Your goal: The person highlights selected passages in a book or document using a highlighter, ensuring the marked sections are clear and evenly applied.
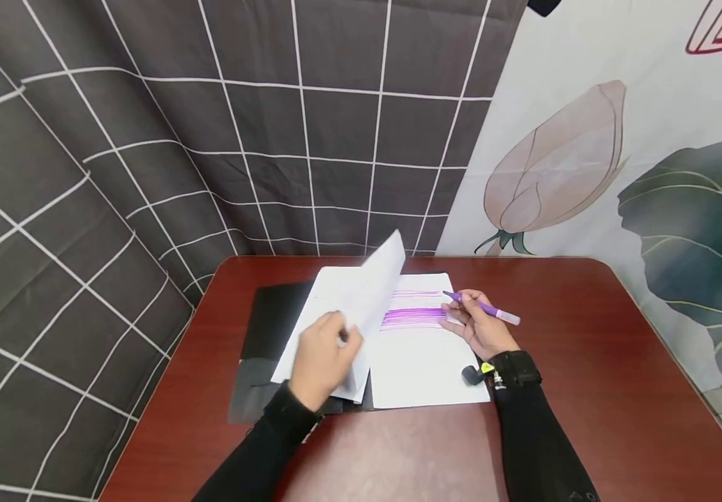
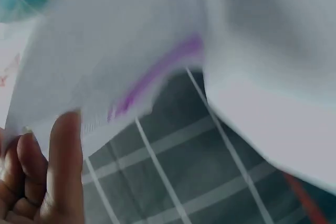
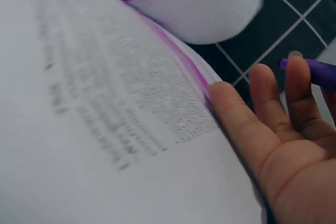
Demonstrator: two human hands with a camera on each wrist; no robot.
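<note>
A stapled-looking stack of white printed sheets lies spread out, with a right-hand page [image 1: 426, 369] marked by purple highlighted lines [image 1: 414, 317]. My left hand [image 1: 326, 359] pinches a raised sheet [image 1: 381, 286] by its edge, and the sheet curves upright over the middle. In the left wrist view a purple streak [image 2: 163, 69] shows on the paper above the thumb. My right hand [image 1: 485, 331] holds a purple marker [image 1: 491, 309] with a whitish end, its tip pointing left. The right wrist view has a fingertip [image 3: 220, 95] at the page's edge, beside small print.
Under the papers lies a black folder [image 1: 260, 348], jutting out at the left. All of it rests on a reddish-brown table [image 1: 593, 348]. A dark grid-patterned cloth [image 1: 260, 132] hangs behind and left, a flower-printed cloth [image 1: 555, 160] at right.
</note>
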